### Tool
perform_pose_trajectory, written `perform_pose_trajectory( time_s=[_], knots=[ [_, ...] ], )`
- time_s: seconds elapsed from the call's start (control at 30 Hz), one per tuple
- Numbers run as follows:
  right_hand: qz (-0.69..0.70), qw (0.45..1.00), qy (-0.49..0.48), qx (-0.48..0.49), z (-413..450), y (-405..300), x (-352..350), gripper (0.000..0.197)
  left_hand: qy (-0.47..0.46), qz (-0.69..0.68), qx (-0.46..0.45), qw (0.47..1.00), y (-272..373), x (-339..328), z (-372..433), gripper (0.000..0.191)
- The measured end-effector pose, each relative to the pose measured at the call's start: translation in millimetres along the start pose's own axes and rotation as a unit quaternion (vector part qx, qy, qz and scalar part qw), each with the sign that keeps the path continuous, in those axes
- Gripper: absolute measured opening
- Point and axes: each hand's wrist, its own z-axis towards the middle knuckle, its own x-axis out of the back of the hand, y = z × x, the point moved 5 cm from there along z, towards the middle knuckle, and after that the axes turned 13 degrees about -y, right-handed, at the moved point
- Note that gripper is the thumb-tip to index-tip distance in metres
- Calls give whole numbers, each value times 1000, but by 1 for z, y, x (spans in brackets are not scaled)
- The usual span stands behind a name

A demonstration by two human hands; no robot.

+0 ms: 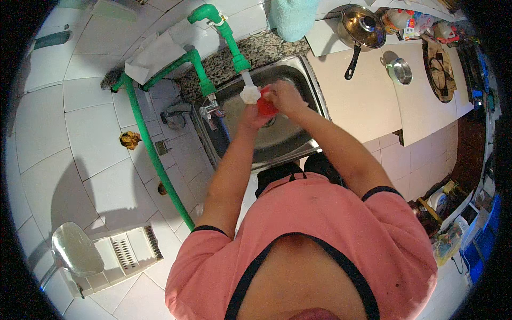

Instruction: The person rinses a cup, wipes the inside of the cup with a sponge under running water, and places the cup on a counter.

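Over the stainless steel sink, both hands are at a small red object, which looks like a plastic cup or bowl, though blur leaves its kind unsure. My left hand supports it from the near left side. The fingers of my right hand are closed against its upper right side; whether they hold something small of their own is hidden. Just above the left hand is a white tap nozzle on a green pipe, partly covering the red object. Behind the hands, the sink drain is partly visible.
Left of the nozzle, a metal tap juts over the sink. A lidded pan, a metal cup and a dark round board stand on the right counter. A blue-green towel hangs behind. A large metal spatula is at lower left.
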Motion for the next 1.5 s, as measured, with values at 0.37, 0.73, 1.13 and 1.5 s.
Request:
perform_pose_trajectory(
  time_s=[0.37, 0.73, 1.13, 1.5],
  knots=[
    [75, 981, 173, 46, -8, -5, 4, 29, 9, -85, -10, 996, -8, -9, 1, 41],
    [64, 996, 35, -59, -52, -8, -11, 43, 30, 24, -97, 995, 10, 58, 5, 29],
    [428, 895, -36, -122, 52, 38, -87, 41, 46, -98, -113, 988, 30, 42, -45, 38],
    [342, 937, -58, -45, 19, 20, -41, 25, 155, -66, 10, 986, 6, 28, -31, 47]
  ],
)
